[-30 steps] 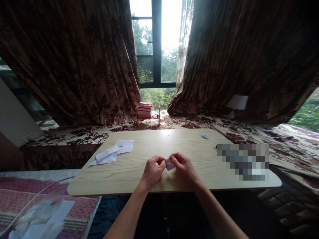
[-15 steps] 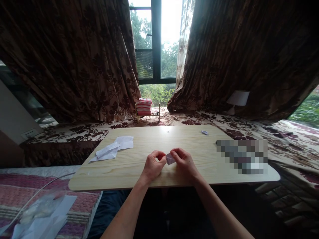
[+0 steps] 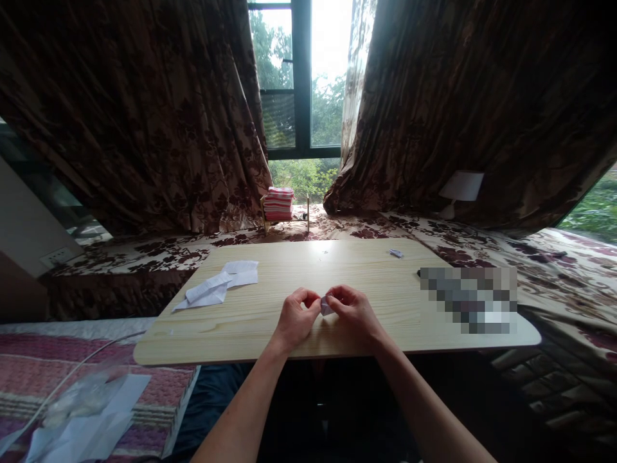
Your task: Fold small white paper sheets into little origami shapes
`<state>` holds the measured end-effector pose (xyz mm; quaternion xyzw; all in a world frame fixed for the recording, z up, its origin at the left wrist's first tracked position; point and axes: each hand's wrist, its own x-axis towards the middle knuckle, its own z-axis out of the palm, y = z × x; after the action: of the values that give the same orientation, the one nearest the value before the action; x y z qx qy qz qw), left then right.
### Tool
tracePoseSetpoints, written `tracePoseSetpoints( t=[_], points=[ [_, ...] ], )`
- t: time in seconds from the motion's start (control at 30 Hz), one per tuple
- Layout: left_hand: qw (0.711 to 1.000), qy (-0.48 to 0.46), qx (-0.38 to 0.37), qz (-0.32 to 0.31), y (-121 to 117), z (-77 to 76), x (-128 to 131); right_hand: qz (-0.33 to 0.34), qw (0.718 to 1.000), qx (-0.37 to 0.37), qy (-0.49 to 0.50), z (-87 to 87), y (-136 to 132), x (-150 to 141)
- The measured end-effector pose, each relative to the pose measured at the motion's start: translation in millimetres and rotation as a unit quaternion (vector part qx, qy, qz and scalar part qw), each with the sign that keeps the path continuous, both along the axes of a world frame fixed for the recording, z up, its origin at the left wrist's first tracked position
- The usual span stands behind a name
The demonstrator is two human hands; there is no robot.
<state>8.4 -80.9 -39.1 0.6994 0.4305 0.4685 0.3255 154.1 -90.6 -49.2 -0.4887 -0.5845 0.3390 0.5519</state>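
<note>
Between my two hands, just above the near middle of the wooden table (image 3: pixel 241 334), is a small folded piece of white paper (image 3: pixel 326 307). My left hand (image 3: pixel 299 316) pinches its left edge between thumb and forefinger. From the other side, my right hand (image 3: pixel 351 312) grips it with thumb and fingers at the upper right. The fingers hide part of the paper. White paper sheets (image 3: pixel 216 286) lie overlapping on the left of the table. A small folded paper piece (image 3: pixel 396 253) rests near the far right edge.
Blurred-out items (image 3: pixel 467 302) lie on the table's right. Folded striped towels (image 3: pixel 278 204) sit on a small rack behind the table, and a white lamp (image 3: pixel 461 186) stands at the back right. More paper (image 3: pixel 81 431) and a plastic bag (image 3: pixel 80 399) lie on the bed at left.
My hands have drawn slightly closer together, and less of the folded paper shows between them. The view has tilted a little; the other things have stayed in place.
</note>
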Motion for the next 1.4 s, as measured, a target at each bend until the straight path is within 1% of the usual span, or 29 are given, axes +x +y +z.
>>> tracePoseSetpoints(
  t=[0.17,0.3,0.5,0.67,0.77,0.93,1.03,1.23,1.4],
  points=[
    [1.000,-0.012,-0.007,0.000,0.5,0.2,-0.2,-0.032,0.999,0.000,0.009,-0.6,0.9,1.1],
    [0.999,-0.042,-0.018,0.026,1.8,-1.4,-1.0,-0.059,0.998,0.007,0.010,-0.5,2.4,4.4],
    [0.996,-0.076,-0.034,0.038,1.9,-1.3,-2.3,-0.021,0.999,0.025,-0.032,2.9,-1.2,2.6],
    [0.996,-0.078,-0.032,0.019,0.8,0.2,-0.9,0.019,0.997,0.033,-0.069,3.0,-4.1,-0.1],
    [0.997,-0.076,-0.029,0.009,0.8,0.2,-0.7,0.031,0.996,0.032,-0.081,3.0,-4.6,-1.1],
    [0.997,-0.075,-0.030,0.019,0.9,0.3,-1.9,0.038,0.995,0.030,-0.087,4.6,-5.5,-2.6],
    [0.997,-0.071,-0.033,0.021,0.6,1.3,-3.2,0.032,0.996,0.029,-0.076,4.3,-5.6,-1.5],
    [0.998,-0.046,-0.029,-0.012,0.5,2.0,-3.5,-0.011,0.999,0.025,-0.034,-1.7,-1.3,4.2],
    [0.999,-0.039,-0.030,-0.021,1.1,0.7,-2.8,0.000,0.999,0.021,-0.024,-2.7,1.0,3.3]
  ],
)
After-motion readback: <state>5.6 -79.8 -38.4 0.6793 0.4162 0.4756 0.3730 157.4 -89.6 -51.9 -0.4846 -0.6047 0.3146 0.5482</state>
